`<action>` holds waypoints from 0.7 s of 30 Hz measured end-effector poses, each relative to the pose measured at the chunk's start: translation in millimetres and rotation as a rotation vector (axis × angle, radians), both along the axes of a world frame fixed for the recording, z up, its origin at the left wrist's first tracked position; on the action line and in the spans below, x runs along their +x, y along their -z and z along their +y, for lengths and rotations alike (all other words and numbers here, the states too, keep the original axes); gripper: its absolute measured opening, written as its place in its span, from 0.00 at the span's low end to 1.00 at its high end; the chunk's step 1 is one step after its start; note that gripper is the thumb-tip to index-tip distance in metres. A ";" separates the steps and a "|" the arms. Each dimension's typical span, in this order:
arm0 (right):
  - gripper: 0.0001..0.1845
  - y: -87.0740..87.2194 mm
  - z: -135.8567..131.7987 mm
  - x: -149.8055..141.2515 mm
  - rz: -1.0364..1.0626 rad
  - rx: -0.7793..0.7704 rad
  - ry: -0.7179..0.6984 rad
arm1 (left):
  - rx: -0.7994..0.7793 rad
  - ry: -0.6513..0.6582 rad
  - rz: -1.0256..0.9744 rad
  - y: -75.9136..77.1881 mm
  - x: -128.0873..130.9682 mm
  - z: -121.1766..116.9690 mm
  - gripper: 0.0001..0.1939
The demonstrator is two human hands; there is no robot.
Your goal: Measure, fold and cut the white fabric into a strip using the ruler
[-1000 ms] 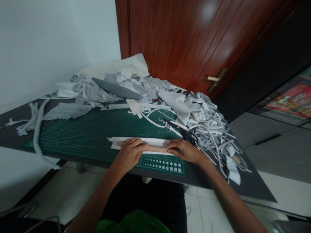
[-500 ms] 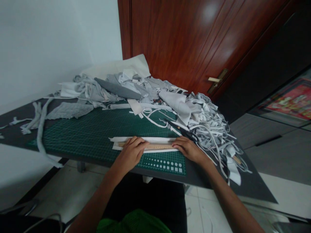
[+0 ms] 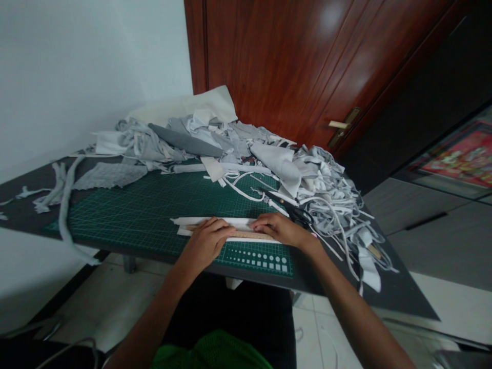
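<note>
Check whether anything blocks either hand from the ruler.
Nothing visible does. The left hand lies across the ruler; the right hand is over the cloth and the ruler's right part. The scissors lie beyond the right hand, not between.

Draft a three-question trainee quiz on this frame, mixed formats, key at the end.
1. True or false: the scissors lie nearer the right hand than the left hand.
2. What color is the gridded mat? A red, B green, C yellow
3. What lies lengthwise on the white cloth strip, partly under the left hand?

Key: 1 true; 2 B; 3 a ruler.
</note>
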State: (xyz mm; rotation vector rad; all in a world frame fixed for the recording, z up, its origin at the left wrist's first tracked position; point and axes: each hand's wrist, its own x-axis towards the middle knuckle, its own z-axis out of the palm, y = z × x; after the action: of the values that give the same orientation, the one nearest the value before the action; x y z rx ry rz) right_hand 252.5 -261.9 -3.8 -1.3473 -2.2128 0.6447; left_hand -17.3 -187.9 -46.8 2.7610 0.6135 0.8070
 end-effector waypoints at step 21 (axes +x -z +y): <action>0.08 20.0 25.2 -28.2 -0.003 0.137 0.084 | -0.070 -0.037 -0.017 -0.2 -12.5 -23.4 0.15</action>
State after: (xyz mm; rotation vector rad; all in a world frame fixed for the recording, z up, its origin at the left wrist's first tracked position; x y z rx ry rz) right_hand 224.3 -236.7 -23.8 -1.3633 -2.1484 0.4529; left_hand -29.8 -211.4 -46.6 2.6845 0.6782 0.7998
